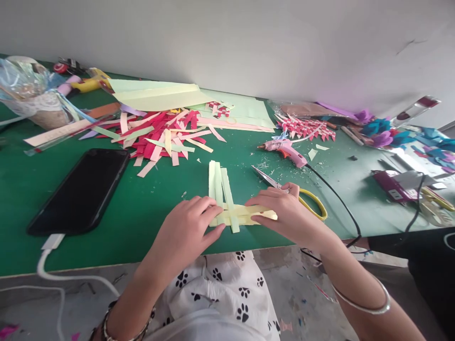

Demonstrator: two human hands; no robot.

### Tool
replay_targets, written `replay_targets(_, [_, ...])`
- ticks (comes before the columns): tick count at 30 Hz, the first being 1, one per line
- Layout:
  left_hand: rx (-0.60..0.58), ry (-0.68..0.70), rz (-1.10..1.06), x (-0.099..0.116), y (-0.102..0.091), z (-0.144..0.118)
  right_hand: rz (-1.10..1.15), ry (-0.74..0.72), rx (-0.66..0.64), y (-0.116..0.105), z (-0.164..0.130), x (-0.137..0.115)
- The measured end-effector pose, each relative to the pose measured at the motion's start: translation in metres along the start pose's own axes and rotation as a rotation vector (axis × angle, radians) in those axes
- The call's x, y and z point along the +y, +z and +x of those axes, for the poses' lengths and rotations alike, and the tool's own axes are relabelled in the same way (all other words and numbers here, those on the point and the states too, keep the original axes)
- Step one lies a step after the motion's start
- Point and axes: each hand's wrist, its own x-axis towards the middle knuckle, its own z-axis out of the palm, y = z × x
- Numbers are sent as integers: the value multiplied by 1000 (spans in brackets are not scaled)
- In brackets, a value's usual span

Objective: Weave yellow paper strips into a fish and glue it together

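A green bench (149,203) is stretching across the room under a pale wall, and the person is sitting at its near edge. Toward the back, large pale green paper sheets (159,94) are lying folded, and in front of them a heap of red, pink and cream paper strips (167,135) is spreading loosely. A black phone (80,192) is resting face up at the left, with a white cable (50,258) running from its near end off the bench edge (the screen is dark, nothing to read on it).

The left hand (186,227) is pressing down flat on the woven pale strips (231,206), its fingers (209,208) spread and lying on the left part of the weave. The right hand (280,208) is pinching the right end of a yellowish cross strip between thumb and fingers. The weave is lying near the bench's front edge, between both hands, three upright strips pointing away from the person.

Just behind the right hand, yellow-handled scissors (309,201) are lying with blades open toward the left. A pink glue gun (284,149) is resting further back, its black cord (334,199) trailing right. I cannot make out any legible label anywhere.
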Motion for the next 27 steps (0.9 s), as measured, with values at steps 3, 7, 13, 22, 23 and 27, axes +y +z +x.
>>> replay_targets(3, [3, -14, 2, 2, -1, 0, 61, -5, 4, -4, 4, 0])
replay_targets(7, [-18, -63, -39, 6, -1, 1, 118, -77, 18, -17, 16, -9])
replay_targets(13, [-20, -178, -99, 10, 2, 4, 200, -287, -86, -28, 42, -27])
replay_targets(22, [101, -208, 162, 15, 6, 10, 587, -347, -189, -21, 46, -25])
replay_targets(23, [111, -214, 151, 14, 6, 11, 615, -324, -173, -21, 45, -21])
replay_targets(27, [146, -264, 53, 14, 4, 11, 527, -128, -23, -10, 41, -4])
